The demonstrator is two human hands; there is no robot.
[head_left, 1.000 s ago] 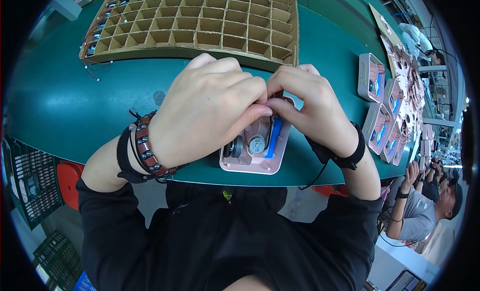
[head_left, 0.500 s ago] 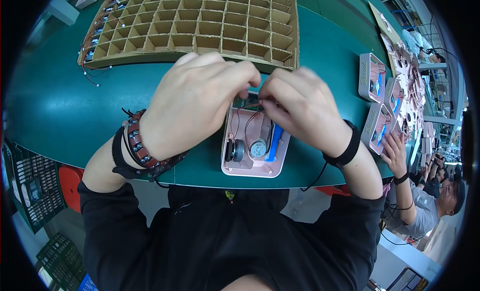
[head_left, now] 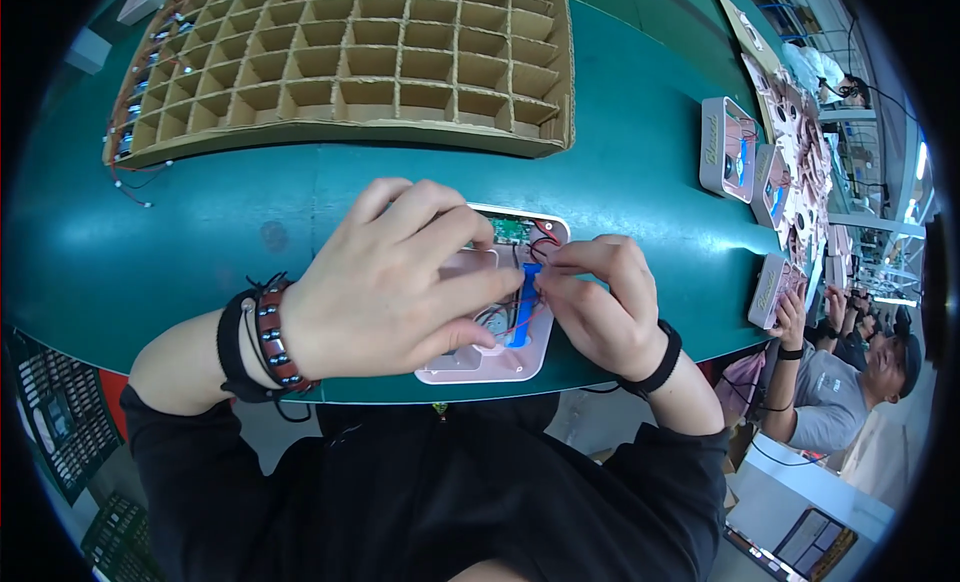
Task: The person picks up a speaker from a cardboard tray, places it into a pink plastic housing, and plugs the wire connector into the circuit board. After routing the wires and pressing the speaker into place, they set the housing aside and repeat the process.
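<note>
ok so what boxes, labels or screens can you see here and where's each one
Brown cardboard divider tray: far side of the green table, a grid of square cells.
Small grey boxes with pink insides: right table edge, in a row, script marking on their sides.
Dark tablet-like screen: lower right corner, tilted, too blurred to tell more.

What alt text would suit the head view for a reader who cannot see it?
Both hands, left hand and right hand, work on an open pink device shell with wires and a blue cylinder on a green table, below a cardboard divider tray.
</note>
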